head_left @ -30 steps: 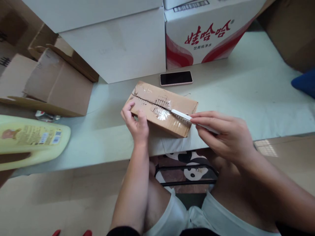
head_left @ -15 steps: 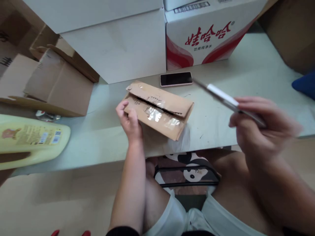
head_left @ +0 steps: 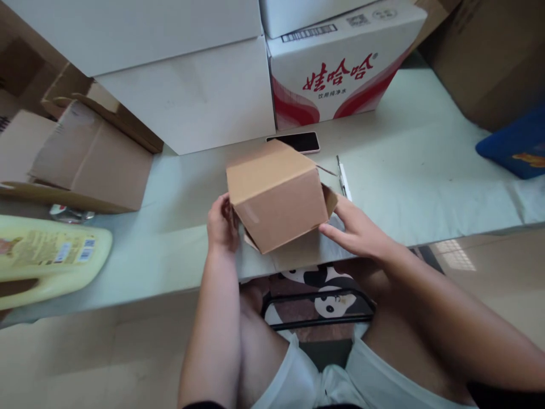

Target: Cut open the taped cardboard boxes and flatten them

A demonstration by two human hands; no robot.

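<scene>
Between my two hands a brown cardboard box (head_left: 279,196) is tilted above the table's front part, a plain side facing me. My left hand (head_left: 223,222) grips its left end, with some fingers hidden behind the cardboard. At the right end my right hand (head_left: 355,228) holds the box by a loose flap, thumb along the lower edge and the other fingers partly hidden. A slim utility knife (head_left: 343,178) with a white part lies on the table just beyond my right hand. Behind the box a phone (head_left: 303,141) lies flat, partly covered from view.
White cartons (head_left: 187,102) and a red-and-white water carton (head_left: 326,85) line the back. An open cardboard box (head_left: 106,165) and a yellow jug (head_left: 51,261) stand left. A blue container (head_left: 517,145) and a large brown box (head_left: 494,62) are right. The table's (head_left: 426,199) front edge is near my legs.
The knife has left my right hand and lies on the table. That hand has come to the box's right end. The box has been turned, so its taped, slit face no longer shows.
</scene>
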